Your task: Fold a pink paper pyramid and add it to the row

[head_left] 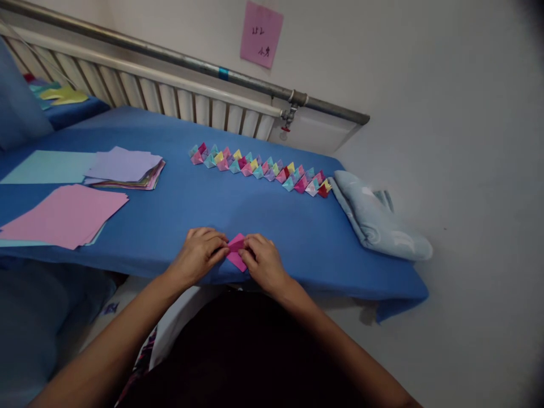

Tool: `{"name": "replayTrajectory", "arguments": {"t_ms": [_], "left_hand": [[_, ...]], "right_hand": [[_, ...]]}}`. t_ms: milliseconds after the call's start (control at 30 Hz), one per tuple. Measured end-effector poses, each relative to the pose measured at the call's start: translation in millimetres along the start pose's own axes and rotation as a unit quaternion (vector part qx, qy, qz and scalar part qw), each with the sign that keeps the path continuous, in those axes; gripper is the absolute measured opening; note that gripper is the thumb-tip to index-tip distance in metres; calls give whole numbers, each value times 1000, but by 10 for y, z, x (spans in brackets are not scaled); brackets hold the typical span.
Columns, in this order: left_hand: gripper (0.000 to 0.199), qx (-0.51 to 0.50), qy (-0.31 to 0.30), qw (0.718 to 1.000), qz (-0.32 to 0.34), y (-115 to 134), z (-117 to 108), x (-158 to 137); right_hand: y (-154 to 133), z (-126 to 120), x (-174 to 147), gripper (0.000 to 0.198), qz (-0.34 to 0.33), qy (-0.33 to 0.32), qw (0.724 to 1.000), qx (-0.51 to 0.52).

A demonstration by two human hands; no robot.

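So, on the near side of the row of folded paper shapes, it's the magenta paper, folded small, at the blue-covered surface's front edge! Left hand pinches one side of it, fingers bunched; right hand grips the opposite side between thumb and fingers. Left of the row, lavender sheets and pink sheets lie stacked; just off its right end, a folded pale-blue blanket; behind it, the radiator!
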State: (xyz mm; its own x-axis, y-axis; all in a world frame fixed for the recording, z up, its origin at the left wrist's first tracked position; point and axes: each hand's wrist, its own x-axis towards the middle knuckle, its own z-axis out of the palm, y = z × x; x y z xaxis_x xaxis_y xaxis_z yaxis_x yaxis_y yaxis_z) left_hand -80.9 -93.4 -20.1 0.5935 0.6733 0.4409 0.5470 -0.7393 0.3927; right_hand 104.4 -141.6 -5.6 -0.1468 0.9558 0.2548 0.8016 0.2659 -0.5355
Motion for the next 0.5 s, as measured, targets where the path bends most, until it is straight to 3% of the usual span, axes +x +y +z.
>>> {"name": "replayTrajectory", "arguments": {"t_ms": [500], "left_hand": [[13,32,-2,992,-122,146,62,70]], "right_hand": [[-49,29,45,15,31,31,999,-6]]}}
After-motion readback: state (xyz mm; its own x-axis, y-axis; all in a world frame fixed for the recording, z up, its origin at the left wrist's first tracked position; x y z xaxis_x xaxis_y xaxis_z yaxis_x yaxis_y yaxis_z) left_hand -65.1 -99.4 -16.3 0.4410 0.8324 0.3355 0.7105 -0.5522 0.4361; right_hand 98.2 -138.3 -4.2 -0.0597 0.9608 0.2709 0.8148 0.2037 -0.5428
